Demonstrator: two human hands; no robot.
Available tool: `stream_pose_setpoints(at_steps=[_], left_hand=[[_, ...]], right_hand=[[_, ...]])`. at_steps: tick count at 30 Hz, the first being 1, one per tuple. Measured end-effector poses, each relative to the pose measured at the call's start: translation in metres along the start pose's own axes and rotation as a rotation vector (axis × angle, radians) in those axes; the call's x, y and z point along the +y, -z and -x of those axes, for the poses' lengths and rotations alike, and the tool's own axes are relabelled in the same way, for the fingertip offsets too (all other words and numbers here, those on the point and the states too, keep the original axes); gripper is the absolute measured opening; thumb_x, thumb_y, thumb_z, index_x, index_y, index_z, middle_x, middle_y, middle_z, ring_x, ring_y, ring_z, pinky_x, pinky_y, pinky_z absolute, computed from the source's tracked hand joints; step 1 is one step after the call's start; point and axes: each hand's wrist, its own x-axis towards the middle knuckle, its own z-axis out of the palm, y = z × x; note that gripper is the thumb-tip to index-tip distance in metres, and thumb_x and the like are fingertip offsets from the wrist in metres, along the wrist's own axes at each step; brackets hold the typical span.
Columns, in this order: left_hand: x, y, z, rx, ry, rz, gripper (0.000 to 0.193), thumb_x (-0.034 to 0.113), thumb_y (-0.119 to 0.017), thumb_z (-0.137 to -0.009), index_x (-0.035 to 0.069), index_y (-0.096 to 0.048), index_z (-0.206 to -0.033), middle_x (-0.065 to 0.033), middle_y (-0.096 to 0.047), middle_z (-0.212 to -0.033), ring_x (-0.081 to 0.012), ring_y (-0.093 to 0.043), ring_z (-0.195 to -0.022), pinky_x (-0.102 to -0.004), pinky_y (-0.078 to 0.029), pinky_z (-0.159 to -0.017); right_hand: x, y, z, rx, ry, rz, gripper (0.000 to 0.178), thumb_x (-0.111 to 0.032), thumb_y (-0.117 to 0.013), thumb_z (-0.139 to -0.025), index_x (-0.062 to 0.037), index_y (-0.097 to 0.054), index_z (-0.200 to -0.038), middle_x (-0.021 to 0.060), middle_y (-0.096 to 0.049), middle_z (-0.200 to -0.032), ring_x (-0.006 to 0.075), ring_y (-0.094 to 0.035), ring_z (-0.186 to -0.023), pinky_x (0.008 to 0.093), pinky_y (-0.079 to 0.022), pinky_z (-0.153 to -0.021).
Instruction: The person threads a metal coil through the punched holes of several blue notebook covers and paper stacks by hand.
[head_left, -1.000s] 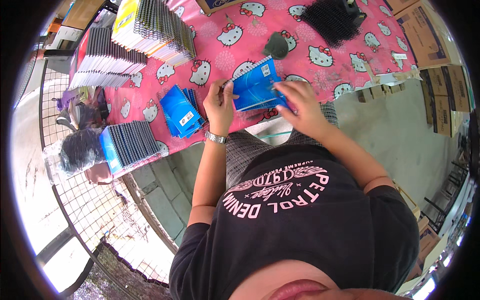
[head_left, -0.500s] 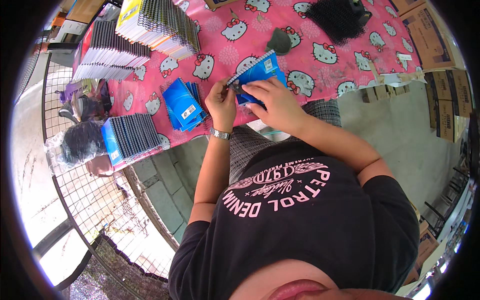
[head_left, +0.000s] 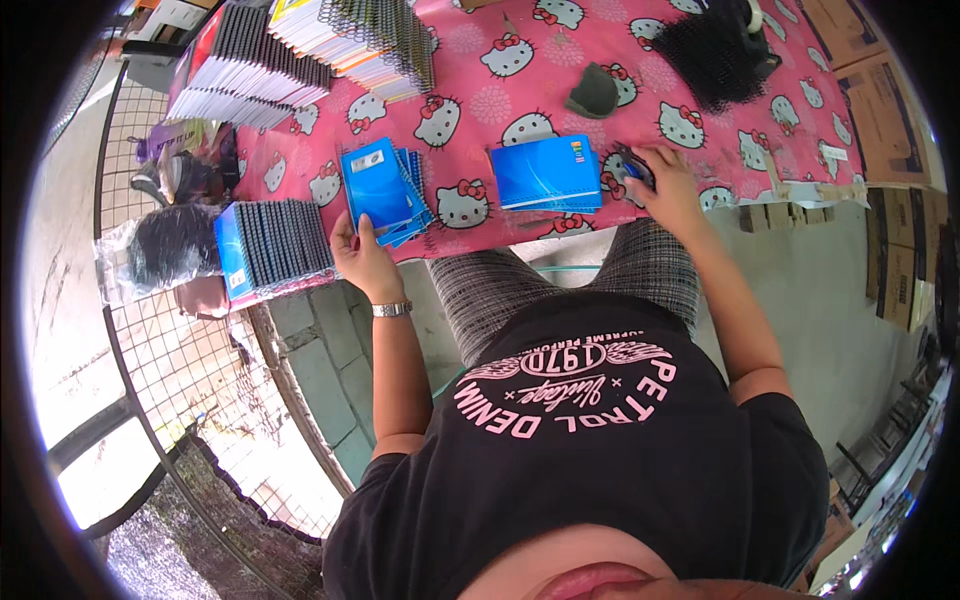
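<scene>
My left hand [head_left: 366, 262] pinches the lower edge of a blue spiral notebook [head_left: 378, 190], thumb on its cover. That notebook tops a small fanned pile of blue notebooks [head_left: 418, 190]. Closed around a small dark hand tool [head_left: 637, 168], perhaps pliers, is my right hand [head_left: 668, 185]. The tool's jaws are hard to make out. Between my hands, another small stack of blue notebooks [head_left: 545, 172] lies flat near the table's front edge, just left of the tool; neither hand touches it.
Blue notebooks stand in a row [head_left: 275, 250] at the table's left corner. Tall spiral-notebook stacks [head_left: 355, 45] fill the back left. A dark grey piece [head_left: 593, 92] and a heap of black coils [head_left: 710, 60] lie farther back on the pink tablecloth [head_left: 480, 110]. Cardboard boxes [head_left: 890, 120] stand at right.
My hands have moved apart from the notebook they held together. My left hand is now at the left pile; my right hand has carried the tool rightward. Blue notebooks lie flat between them.
</scene>
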Motion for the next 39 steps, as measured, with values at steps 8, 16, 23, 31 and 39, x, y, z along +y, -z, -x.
stream_pose_setpoints(at_steps=[8, 16, 23, 31, 39], left_hand=[[-0.004, -0.013, 0.002, 0.062, -0.624, -0.789, 0.033, 0.010, -0.070, -0.080, 0.004, -0.064, -0.112, -0.0117, -0.063, -0.109, -0.0286, -0.057, -0.096, -0.0382, -0.046, -0.081], [0.042, -0.129, 0.094, -0.939, -1.050, -0.644, 0.029, 0.013, -0.068, -0.078, 0.009, -0.065, -0.106, -0.0081, -0.062, -0.108, -0.0274, -0.057, -0.101, -0.0411, -0.047, -0.086], [0.044, -0.134, 0.077, -1.180, -1.120, -0.666, 0.027, 0.011, -0.064, -0.078, 0.009, -0.065, -0.105, -0.0053, -0.064, -0.104, -0.0231, -0.063, -0.084, -0.0348, -0.054, -0.071], [0.045, -0.128, 0.087, -1.060, -1.308, -0.791, 0.036, 0.010, -0.064, -0.075, 0.010, -0.065, -0.111, -0.0028, -0.065, -0.103, -0.0197, -0.063, -0.081, -0.0306, -0.055, -0.067], [0.041, -0.133, 0.066, -1.251, -1.086, -0.685, 0.027, 0.011, -0.065, -0.078, 0.014, -0.070, -0.104, -0.0032, -0.068, -0.102, -0.0231, -0.066, -0.079, -0.0336, -0.056, -0.068]], right_hand=[[0.097, 0.023, -0.079, 0.383, -0.069, 0.383, 0.026, -0.023, -0.065, -0.085, -0.0069, -0.063, -0.106, 0.0139, -0.062, -0.110, 0.0359, -0.058, -0.102, 0.0456, -0.048, -0.090], [0.107, 0.022, -0.101, 0.101, -0.203, 0.493, 0.025, -0.018, -0.063, -0.085, -0.0074, -0.062, -0.108, 0.0137, -0.062, -0.103, 0.0348, -0.065, -0.093, 0.0453, -0.054, -0.080], [0.097, 0.062, -0.087, 0.315, 0.025, 0.076, 0.032, -0.005, -0.054, -0.084, -0.0062, -0.064, -0.115, 0.0187, -0.059, -0.118, 0.0345, -0.064, -0.093, 0.0416, -0.052, -0.083], [-0.013, 0.031, -0.035, -0.058, -0.167, -0.424, 0.031, -0.007, -0.057, -0.089, -0.0080, -0.064, -0.118, 0.0117, -0.065, -0.103, 0.0245, -0.065, -0.088, 0.0321, -0.050, -0.077], [-0.036, 0.029, -0.010, -0.086, -0.107, -0.456, 0.027, -0.012, -0.063, -0.089, -0.0077, -0.066, -0.115, 0.0085, -0.065, -0.093, 0.0207, -0.060, -0.075, 0.0319, -0.049, -0.070]])
